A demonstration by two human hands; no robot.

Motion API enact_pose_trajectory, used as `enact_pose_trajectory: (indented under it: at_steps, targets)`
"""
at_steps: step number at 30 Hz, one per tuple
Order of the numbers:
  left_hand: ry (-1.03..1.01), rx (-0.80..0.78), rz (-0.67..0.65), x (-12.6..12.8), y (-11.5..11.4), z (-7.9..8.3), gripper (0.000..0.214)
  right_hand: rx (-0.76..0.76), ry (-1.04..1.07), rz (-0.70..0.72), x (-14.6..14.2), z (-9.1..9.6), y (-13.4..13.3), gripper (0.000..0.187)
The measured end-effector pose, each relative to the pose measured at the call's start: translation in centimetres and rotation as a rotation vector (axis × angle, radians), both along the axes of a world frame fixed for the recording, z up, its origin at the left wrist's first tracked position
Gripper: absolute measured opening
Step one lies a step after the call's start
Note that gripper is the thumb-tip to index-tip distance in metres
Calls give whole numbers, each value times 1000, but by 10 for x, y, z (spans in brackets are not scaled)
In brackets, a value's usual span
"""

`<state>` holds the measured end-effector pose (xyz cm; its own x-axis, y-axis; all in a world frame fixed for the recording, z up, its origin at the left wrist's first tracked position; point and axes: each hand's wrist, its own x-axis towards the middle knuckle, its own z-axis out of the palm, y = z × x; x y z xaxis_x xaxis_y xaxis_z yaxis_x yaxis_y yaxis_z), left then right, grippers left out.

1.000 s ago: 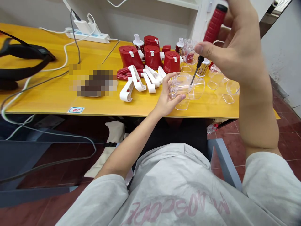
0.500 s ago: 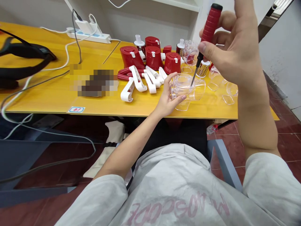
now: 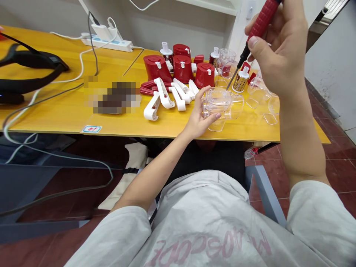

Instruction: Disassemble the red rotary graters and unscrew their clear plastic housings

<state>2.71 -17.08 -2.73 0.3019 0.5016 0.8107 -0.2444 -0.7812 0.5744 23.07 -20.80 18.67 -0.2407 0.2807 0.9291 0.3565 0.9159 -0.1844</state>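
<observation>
At top edge, screwdriver (image 3: pixel 262 21) in right hand (image 3: pixel 281 52) cropped.

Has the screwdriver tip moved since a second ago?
Yes. The screwdriver in the right hand has risen up and rightward: its tip was down inside the clear housing that the left hand holds, and now it is above the rim.

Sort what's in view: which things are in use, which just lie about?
In use: clear housing in the left hand; red-handled screwdriver in the right hand.
Lying about: black headset, power strip, white handles, red caps.
</observation>
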Motion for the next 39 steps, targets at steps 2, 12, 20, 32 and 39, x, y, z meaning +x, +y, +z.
enact_pose_trajectory:
  at_steps: [2, 12, 20, 32, 39]
  targets:
    - [-6, -2, 3, 0, -1, 0, 104, -49, 4, -31, 0, -6, 2, 70]
    - [-3, -11, 6, 0, 1, -1, 106, -201, -39, -165, 1, -6, -9, 77]
    - [-20, -25, -11, 2, 0, -1, 105, -83, -125, -338, -15, -3, -19, 73]
    - [-8, 7, -20, 3, 3, -4, 107, -17, -81, -538, -31, 5, -22, 36]
    - [1, 85, -22, 4, 8, -6, 104, -241, -216, -440, -28, 25, -29, 38]
